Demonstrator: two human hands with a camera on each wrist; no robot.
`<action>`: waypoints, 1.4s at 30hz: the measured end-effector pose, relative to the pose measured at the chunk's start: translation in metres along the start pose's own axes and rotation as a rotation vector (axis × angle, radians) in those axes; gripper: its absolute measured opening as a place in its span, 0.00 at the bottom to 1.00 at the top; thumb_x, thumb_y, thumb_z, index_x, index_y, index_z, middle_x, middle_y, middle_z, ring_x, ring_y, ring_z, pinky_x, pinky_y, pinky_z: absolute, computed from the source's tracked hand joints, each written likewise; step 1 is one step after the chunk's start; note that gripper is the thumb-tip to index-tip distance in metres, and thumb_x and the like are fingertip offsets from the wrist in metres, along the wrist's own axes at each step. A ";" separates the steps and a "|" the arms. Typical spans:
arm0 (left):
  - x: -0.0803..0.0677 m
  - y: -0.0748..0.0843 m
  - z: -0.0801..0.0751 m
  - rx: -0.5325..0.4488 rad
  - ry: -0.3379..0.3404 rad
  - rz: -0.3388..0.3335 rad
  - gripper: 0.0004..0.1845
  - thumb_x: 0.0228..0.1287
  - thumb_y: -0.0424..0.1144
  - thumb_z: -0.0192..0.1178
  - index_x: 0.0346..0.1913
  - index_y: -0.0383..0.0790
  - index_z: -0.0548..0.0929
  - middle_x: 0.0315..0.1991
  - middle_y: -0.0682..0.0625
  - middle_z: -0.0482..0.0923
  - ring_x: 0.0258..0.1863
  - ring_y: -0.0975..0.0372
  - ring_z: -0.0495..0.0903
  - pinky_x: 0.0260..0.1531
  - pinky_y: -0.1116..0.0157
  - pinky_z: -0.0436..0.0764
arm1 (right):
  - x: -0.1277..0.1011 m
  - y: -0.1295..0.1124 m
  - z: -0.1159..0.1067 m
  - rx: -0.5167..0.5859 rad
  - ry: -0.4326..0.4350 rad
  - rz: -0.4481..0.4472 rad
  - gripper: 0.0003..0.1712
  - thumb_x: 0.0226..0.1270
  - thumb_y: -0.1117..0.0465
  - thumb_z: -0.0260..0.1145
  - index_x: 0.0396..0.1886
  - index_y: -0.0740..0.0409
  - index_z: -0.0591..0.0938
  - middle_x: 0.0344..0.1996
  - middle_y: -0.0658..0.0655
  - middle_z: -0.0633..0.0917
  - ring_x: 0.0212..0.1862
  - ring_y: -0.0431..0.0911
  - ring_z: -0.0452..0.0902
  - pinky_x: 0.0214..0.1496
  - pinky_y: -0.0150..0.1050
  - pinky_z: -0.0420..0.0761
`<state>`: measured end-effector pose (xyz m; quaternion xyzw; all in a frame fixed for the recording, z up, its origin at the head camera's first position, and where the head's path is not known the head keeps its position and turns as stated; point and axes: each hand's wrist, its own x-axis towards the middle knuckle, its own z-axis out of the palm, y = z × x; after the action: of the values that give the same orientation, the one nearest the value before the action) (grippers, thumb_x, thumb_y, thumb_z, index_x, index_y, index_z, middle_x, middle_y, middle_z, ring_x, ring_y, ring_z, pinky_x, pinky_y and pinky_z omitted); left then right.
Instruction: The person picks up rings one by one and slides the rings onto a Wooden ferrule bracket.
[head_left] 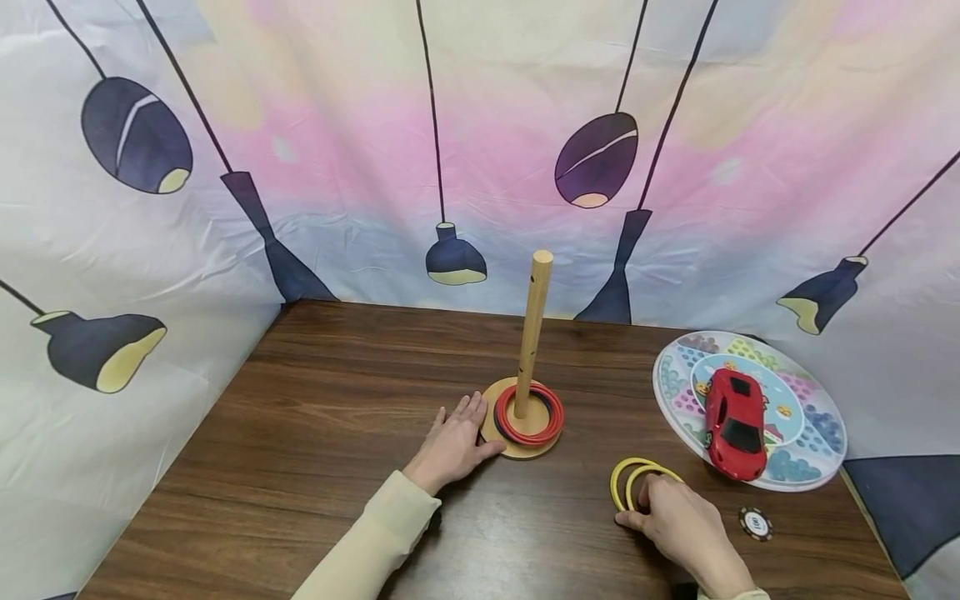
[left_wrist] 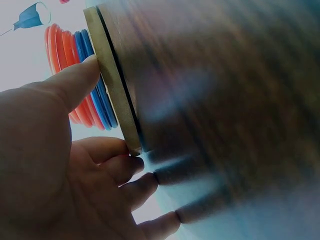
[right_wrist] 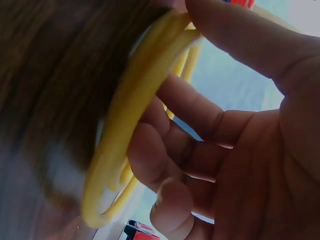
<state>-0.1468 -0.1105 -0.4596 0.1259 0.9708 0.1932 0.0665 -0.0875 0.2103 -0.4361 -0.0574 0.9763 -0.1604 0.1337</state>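
at the lower right of the frame, the right hand (head_left: 678,523) rests on the wooden surface (head_left: 315,433), its fingers (right_wrist: 170,165) curled through two yellow rings (head_left: 636,481) with the thumb pressing their outer edge. nearer the middle, the left hand (head_left: 453,446) lies flat, fingers (left_wrist: 150,182) straight and slightly spread, thumb touching the peg stand (head_left: 522,417) holding red and blue rings (head_left: 528,414). farther right, a red toy car (head_left: 737,422) sits on a round tray (head_left: 813,417).

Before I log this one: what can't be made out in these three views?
- Head view: the chip marking is too small to read.
- Head view: the right hand covers the near part of the yellow rings.
- Left wrist view: the table is blurred; the peg is out of frame.
- Right wrist view: the red car is cut by the bottom edge.
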 end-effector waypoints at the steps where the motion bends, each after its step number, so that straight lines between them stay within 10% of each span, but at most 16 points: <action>1: 0.000 0.000 0.000 0.000 0.000 -0.001 0.44 0.66 0.61 0.57 0.73 0.33 0.61 0.74 0.41 0.54 0.74 0.50 0.52 0.67 0.40 0.52 | 0.000 0.000 0.001 0.005 0.001 0.000 0.25 0.51 0.43 0.76 0.16 0.50 0.71 0.16 0.49 0.68 0.21 0.43 0.63 0.22 0.40 0.62; 42: 0.000 -0.002 0.003 0.012 0.004 0.007 0.44 0.66 0.61 0.57 0.73 0.32 0.61 0.74 0.39 0.55 0.73 0.49 0.54 0.66 0.39 0.54 | -0.017 0.003 -0.051 0.119 0.174 0.157 0.18 0.65 0.44 0.66 0.32 0.54 0.80 0.16 0.49 0.73 0.21 0.44 0.68 0.22 0.40 0.63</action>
<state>-0.1468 -0.1109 -0.4632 0.1295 0.9716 0.1876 0.0633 -0.0853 0.2308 -0.3861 0.0415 0.9745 -0.2112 0.0639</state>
